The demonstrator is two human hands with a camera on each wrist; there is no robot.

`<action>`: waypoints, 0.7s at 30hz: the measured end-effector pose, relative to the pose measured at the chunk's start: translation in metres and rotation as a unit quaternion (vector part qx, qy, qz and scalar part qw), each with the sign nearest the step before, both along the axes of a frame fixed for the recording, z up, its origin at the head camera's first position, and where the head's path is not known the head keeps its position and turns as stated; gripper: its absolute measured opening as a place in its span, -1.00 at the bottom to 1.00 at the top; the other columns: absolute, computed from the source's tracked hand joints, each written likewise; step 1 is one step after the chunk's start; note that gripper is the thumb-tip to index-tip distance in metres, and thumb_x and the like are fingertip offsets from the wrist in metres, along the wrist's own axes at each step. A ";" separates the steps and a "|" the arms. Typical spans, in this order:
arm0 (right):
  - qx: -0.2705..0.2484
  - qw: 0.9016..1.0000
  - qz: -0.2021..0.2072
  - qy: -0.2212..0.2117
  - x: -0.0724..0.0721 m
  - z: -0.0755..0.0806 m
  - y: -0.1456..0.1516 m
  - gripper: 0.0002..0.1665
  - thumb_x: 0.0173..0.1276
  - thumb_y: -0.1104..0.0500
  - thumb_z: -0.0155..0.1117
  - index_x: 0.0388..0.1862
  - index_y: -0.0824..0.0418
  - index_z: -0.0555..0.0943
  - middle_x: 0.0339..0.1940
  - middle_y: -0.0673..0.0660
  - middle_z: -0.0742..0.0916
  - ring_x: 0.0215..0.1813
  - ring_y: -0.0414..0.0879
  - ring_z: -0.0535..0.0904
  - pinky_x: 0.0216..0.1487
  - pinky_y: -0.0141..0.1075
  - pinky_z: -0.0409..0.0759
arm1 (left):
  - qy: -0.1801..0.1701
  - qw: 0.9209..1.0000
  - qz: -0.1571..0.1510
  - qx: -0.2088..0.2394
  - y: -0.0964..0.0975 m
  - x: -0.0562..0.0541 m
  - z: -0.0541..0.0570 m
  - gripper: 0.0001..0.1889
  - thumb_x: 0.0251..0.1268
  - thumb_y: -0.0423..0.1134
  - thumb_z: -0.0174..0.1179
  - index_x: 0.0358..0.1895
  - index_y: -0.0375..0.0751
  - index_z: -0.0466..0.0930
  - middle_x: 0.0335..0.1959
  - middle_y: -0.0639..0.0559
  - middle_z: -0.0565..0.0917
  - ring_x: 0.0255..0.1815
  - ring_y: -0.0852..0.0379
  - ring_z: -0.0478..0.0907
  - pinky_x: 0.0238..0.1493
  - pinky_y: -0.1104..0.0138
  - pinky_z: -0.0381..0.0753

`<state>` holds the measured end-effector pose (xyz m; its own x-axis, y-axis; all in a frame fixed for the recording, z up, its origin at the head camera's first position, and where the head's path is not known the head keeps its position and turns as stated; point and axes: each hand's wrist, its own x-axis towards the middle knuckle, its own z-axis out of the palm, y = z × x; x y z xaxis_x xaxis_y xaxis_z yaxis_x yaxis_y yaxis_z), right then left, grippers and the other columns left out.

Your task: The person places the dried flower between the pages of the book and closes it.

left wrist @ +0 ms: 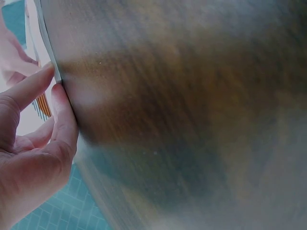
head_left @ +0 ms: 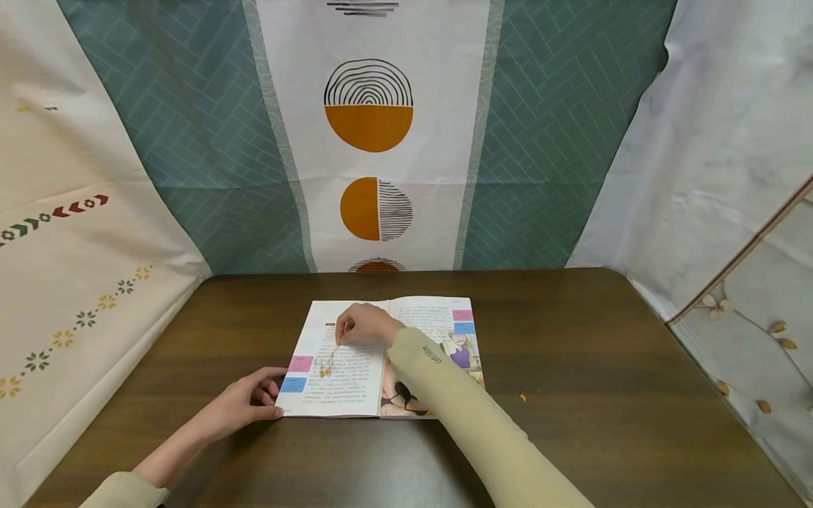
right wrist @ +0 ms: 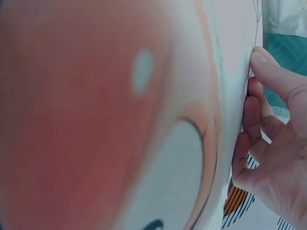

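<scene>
The flower sprig (head_left: 326, 371) is already over the left half of the open book (head_left: 343, 401), not yet released: the right hand (head_left: 366, 324) pinches it; the left hand (head_left: 244, 398) loosely touches the book's left edge.

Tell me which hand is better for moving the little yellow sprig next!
Probably the right hand: it pinches the yellow sprig over the open book. The left hand touches the book's edge, not the sprig.
</scene>
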<state>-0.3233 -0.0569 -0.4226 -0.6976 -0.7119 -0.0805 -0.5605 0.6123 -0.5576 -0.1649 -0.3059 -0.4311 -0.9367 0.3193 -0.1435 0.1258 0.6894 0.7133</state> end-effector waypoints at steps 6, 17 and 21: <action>-0.007 1.000 -0.013 0.010 0.000 -0.001 0.000 -0.93 0.34 0.15 0.36 -0.34 0.02 0.76 -0.37 -0.08 0.72 -0.32 -0.26 0.46 -0.14 -0.43 0.39 | 0.005 1.000 -0.005 0.003 0.001 0.001 0.000 -0.29 0.12 -0.22 0.43 0.31 -0.39 0.35 -0.25 -0.06 0.48 -0.34 0.33 0.45 -0.29 0.45 0.43; -0.015 1.000 -0.014 0.017 -0.005 0.003 -0.001 -0.96 0.31 0.16 0.40 -0.30 0.04 0.77 -0.36 -0.05 0.74 -0.35 -0.26 0.47 -0.19 -0.46 0.41 | 0.012 1.000 -0.005 0.004 0.000 -0.001 0.001 -0.30 0.13 -0.23 0.43 0.31 -0.39 0.34 -0.25 -0.05 0.48 -0.33 0.34 0.45 -0.29 0.45 0.42; 0.035 0.998 0.039 0.021 -0.007 0.010 -0.001 -0.74 0.31 0.17 0.40 -0.01 0.03 0.72 -0.19 0.04 0.73 -0.22 -0.20 0.50 -0.10 -0.43 0.43 | 0.006 1.000 -0.009 0.006 -0.001 0.002 0.000 -0.31 0.14 -0.26 0.41 0.30 -0.43 0.33 -0.24 -0.04 0.48 -0.34 0.33 0.44 -0.30 0.45 0.41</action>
